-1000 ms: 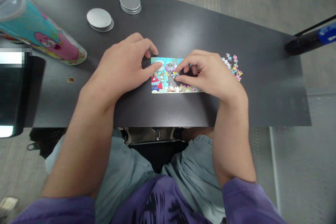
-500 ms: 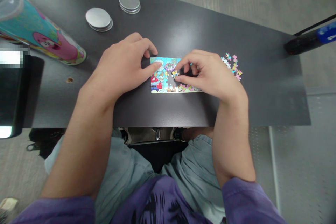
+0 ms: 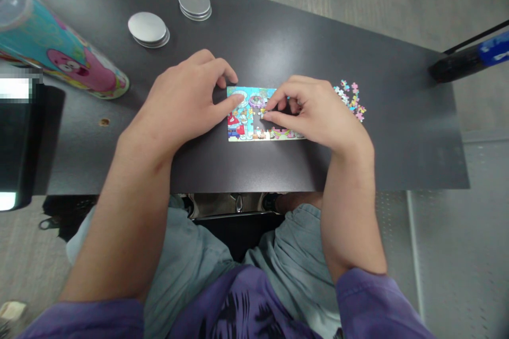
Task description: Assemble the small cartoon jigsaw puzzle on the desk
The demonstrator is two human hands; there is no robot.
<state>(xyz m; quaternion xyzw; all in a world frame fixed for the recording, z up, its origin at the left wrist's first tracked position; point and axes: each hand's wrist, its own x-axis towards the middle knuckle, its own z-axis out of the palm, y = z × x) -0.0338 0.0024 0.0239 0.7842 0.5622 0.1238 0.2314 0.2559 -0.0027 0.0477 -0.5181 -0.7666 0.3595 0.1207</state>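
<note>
A small, colourful jigsaw puzzle (image 3: 240, 128), partly assembled with a dark gap in its middle, lies flat on the dark table. My left hand (image 3: 190, 96) rests at its left side, thumb on the upper left part and fingers bent but apart, holding nothing. Over the gap, my right hand (image 3: 308, 108) pinches a small puzzle piece (image 3: 263, 112) between thumb and index finger. That hand hides much of the puzzle's right side. Several loose puzzle pieces (image 3: 351, 99) lie in a pile just beyond my right hand.
Two stacks of round metal discs (image 3: 148, 28) lie at the upper left. A tall cartoon-printed container (image 3: 87, 66) and a black device (image 3: 24, 143) are at the left. A black and blue cylindrical object (image 3: 461, 63) stands near the table's right edge.
The puzzle piece in my right hand has turned and shifted slightly left within the gap, now more covered by the fingertips. My left hand stays in place.
</note>
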